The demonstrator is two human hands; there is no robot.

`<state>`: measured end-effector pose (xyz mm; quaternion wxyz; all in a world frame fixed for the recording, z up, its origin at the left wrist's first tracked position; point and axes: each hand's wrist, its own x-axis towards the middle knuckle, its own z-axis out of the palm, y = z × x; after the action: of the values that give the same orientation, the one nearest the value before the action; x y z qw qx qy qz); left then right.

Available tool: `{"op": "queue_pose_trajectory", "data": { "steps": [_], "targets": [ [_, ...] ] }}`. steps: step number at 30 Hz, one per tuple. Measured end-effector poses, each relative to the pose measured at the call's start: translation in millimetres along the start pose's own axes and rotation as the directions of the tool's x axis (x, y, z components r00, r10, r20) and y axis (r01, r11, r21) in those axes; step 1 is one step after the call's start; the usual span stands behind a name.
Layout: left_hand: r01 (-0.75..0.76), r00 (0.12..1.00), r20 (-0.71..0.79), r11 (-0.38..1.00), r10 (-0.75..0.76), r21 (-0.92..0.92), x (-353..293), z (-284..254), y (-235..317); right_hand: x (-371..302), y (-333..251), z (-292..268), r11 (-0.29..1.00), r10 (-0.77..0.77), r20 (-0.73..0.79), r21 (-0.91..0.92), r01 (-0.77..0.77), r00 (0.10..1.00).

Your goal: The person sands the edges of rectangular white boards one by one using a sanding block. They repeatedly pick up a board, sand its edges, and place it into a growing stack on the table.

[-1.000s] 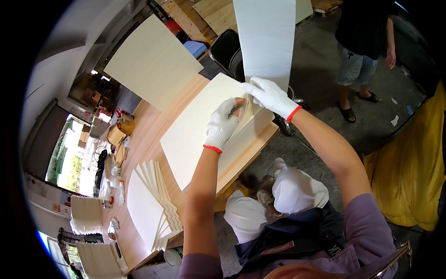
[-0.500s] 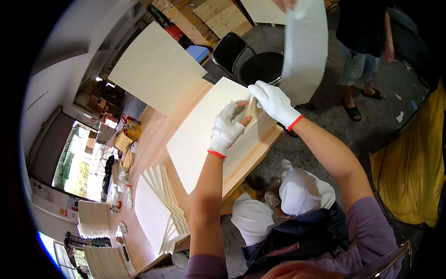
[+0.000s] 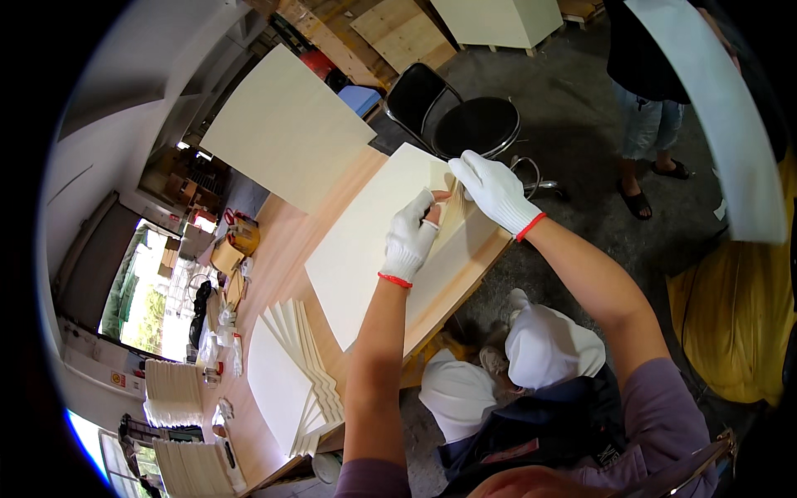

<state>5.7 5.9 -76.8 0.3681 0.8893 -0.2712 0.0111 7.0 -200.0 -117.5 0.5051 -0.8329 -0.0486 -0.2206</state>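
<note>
Both my hands wear white knit gloves with red cuffs, and bare fingertips show on the left one. My left hand [image 3: 409, 238] curls its thumb and fingers against the near-left side of a thin bundle of cream sheets [image 3: 454, 207]. On the bundle's far-right edge, my right hand [image 3: 496, 189] is closed, with its fingers partly hidden behind it. The sheets look bent and slightly fanned between the hands. Beneath them lies a large cream panel [image 3: 353, 270] on the wooden table [image 3: 278, 241]. Whether the bundle is joined to the panel I cannot tell.
A fanned stack of cream sheets [image 3: 282, 382] lies nearer on the left. Another large panel [image 3: 286, 124] sits at the table's far end. A black chair [image 3: 475, 126] stands beyond. On the right, a person [image 3: 649, 75] has a long white sheet [image 3: 726, 108] before them.
The other person's white sheet has swung from beside the chair to the far right, uncovering the chair and a pale box-like stack behind. My hands stay on the bundle, the left fingers curled further in.
</note>
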Motion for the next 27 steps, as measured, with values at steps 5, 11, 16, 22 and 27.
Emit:
{"op": "queue_pose_trajectory", "data": {
  "steps": [5,11,16,22,27],
  "targets": [
    [0.032,0.998,-0.055,0.997,-0.028,0.071,0,5,2,1,5,5,1.0,-0.014,-0.014,0.003,0.014,1.0],
    [-0.031,0.997,-0.071,0.999,0.031,0.01,2,6,-8,0,5,5,1.0,-0.003,-0.006,0.024,0.004,1.0],
    [-0.039,0.997,-0.074,0.999,0.037,-0.025,2,6,-9,-1,3,3,0.999,0.007,-0.009,0.052,-0.006,1.0],
    [-0.049,0.987,-0.154,0.996,0.038,-0.068,-3,6,5,-4,-8,-1,0.999,0.02,0.012,0.046,-0.021,1.0],
    [-0.097,0.99,-0.097,0.995,0.098,0.02,2,5,-10,-3,-6,-2,0.998,0.04,0.013,0.057,-0.04,0.999]
  ]
}}
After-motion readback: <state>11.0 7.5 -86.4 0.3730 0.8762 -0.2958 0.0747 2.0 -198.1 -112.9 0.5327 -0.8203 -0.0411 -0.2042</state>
